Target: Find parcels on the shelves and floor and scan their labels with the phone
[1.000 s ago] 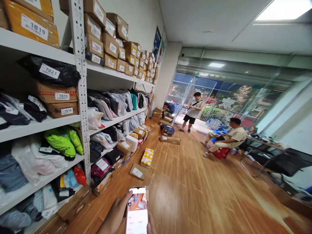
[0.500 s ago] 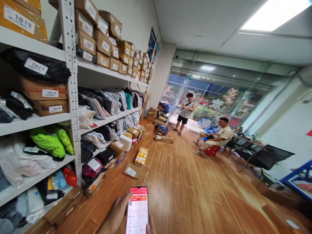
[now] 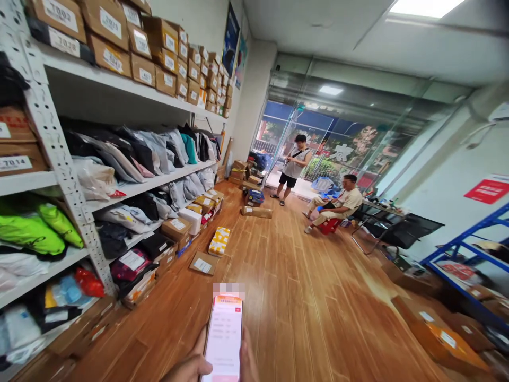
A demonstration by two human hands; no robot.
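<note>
A phone (image 3: 223, 339) with a lit, mostly white and pink screen stands upright at the bottom centre. My left hand (image 3: 191, 361) grips it along its left edge, the thumb resting at the lower left of the screen. Around the right edge of the phone are the fingers of my right hand (image 3: 248, 358). Both hands are cut off by the lower frame edge.
Shelves (image 3: 135, 90) with labelled boxes and bagged parcels fill the left. On the wooden floor lie a yellow-and-white parcel (image 3: 219, 241) and a flat carton (image 3: 202, 263). One person (image 3: 293, 162) stands by the glass front; another (image 3: 344, 201) sits on a red stool.
The view has turned right, showing more of the blue rack and boxes. My left thumb has moved from the top of the phone down to its lower left, and the screen shows a different page.
</note>
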